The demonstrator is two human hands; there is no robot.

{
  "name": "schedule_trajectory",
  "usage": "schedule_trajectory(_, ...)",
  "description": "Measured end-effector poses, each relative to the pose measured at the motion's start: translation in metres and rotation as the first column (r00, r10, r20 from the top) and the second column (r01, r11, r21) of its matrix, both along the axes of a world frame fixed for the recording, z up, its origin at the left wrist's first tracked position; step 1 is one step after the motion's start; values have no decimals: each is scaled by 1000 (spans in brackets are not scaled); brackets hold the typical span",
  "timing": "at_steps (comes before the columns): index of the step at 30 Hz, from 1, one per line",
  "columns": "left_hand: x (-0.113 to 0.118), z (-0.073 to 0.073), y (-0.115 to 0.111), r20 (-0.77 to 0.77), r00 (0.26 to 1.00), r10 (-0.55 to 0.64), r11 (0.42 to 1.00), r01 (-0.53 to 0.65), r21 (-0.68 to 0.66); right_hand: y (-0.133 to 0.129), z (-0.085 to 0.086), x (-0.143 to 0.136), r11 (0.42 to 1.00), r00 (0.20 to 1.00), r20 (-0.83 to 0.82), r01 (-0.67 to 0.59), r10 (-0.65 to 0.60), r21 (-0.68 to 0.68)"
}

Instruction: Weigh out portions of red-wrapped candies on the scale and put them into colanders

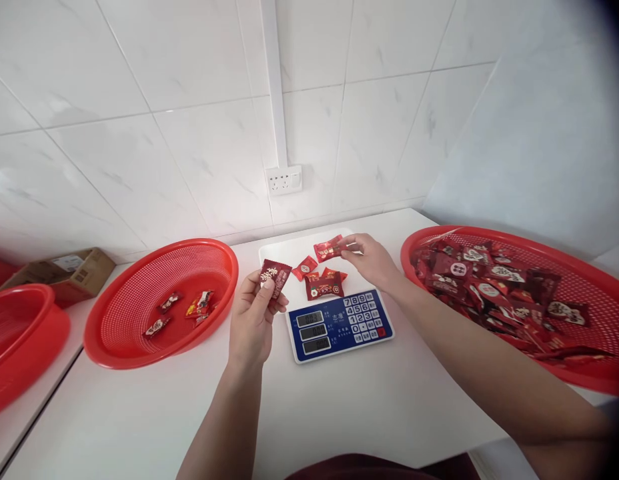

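My left hand (257, 310) pinches a dark red wrapped candy packet (276, 277) by its lower edge, held up left of the scale's tray. My right hand (367, 259) reaches over the far side of the digital scale (342, 325). Its thumb and fingers close on the end of a bright red packet (329, 249). Between the two hands, a small red packet (305, 268) and a darker, larger packet (323, 285) lie on the white tray. Part of another red packet shows behind the darker one. The scale's blue panel with keypad and displays faces me.
At the right, a red plastic basket (414, 235) is heaped with wrapped packets. On the left, another red basket (109, 353) holds several packets. Farther left are a third red basket (49, 320) and a cardboard box (92, 283). Behind the white table rises a tiled wall with a socket (284, 180).
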State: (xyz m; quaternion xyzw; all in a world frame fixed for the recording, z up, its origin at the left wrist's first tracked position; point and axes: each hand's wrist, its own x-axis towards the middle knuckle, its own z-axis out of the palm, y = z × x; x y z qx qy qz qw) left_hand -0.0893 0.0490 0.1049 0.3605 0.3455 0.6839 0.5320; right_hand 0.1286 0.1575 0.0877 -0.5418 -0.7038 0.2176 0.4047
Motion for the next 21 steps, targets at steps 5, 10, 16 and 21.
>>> schedule_trajectory(5,1,1,-2,-9,1000,-4,1000,4,9,-16,-2,-1,996,992,103,-80,75,42)
schedule_trajectory(10,0,4,-4,-6,1000,-10,1000,10,19,-32,-6,-10,963,893,363,-261,266,-63)
schedule_trajectory(16,0,4,-6,-15,1000,-19,999,20,28,-27,-12,-19,972,876,446,-228,181,52)
schedule_trajectory(21,1,1,-5,-157,986,-59,998,62,16,-53,4,-10,983,977,133,-175,167,54)
